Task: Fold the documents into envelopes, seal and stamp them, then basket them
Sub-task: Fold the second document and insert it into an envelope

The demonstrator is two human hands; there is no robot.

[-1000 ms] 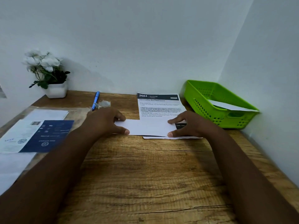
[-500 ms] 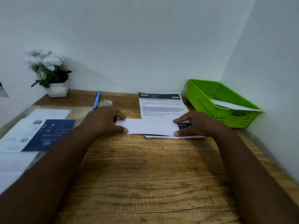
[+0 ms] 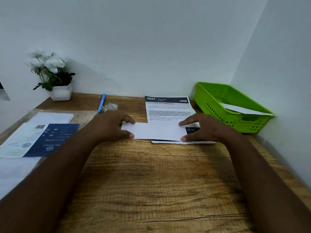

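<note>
Our right hand (image 3: 204, 127) has slid a bit right along the envelope (image 3: 156, 131). Both it and our left hand (image 3: 116, 126) still pinch the ends on the paper (image 3: 168, 109). We think filling comes next.

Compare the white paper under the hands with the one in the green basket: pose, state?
The folded paper lies flat on the desk, atop the printed sheet; the basket paper leans tilted inside the green basket. The left hand and right hand hold the folded paper at both ends; nothing touches the basket paper. Both are plain white.
</note>
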